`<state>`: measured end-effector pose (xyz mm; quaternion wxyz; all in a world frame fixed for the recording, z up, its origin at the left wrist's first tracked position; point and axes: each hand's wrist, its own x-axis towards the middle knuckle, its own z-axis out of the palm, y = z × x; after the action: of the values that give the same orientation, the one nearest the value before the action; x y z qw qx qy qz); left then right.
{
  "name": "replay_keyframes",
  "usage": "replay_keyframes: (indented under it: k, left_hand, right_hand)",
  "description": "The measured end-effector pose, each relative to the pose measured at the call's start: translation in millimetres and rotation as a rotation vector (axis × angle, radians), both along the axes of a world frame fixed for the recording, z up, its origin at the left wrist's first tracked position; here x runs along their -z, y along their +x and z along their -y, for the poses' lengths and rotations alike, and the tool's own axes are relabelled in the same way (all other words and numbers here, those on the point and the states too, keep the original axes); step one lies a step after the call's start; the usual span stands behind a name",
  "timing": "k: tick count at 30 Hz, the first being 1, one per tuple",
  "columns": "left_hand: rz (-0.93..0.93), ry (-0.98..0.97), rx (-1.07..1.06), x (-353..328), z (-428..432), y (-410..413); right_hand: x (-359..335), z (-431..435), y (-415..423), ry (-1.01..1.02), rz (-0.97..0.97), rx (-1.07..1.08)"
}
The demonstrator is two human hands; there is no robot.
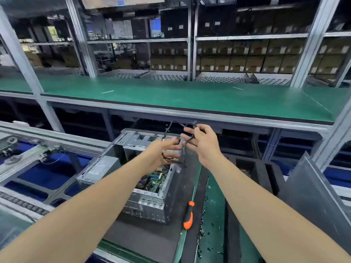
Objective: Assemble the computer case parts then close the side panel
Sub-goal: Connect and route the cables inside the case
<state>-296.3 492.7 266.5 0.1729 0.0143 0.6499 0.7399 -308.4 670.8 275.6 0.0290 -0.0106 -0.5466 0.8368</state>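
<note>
Cable bundle (183,155) is gripped by left hand (161,151) and right hand (204,144) above the open-sided computer case (150,204), whose length runs away from the person.

Bare grey metal case (152,204); matt green bench top (190,95)

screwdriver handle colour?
Orange with black grip, on the screwdriver beside the case; head view.

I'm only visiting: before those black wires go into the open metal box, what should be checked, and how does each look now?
1. Black cable bundle held by left hand and right hand: ok.
2. Bundle free of loops: not ok.
3. Grey metal computer case open on top: ok.
4. Matching socket located: cannot tell.
5. Orange-and-black screwdriver lying beside case: ok.
6. Grey side panel off, leaning at right: ok.
</note>
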Motion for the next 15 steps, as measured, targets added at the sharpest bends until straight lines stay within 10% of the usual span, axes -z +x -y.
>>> replay_keyframes:
  k: [4,15]
  left_hand:
    - [-0.022,-0.132,0.284,-3,41,-6]
    - [-0.071,-0.011,0.156,20,122,-55]
  right_hand:
    - [0,46,-15,-0.040,0.024,-0.007]
    - [26,122,-21,0.226,0.182,-0.208]
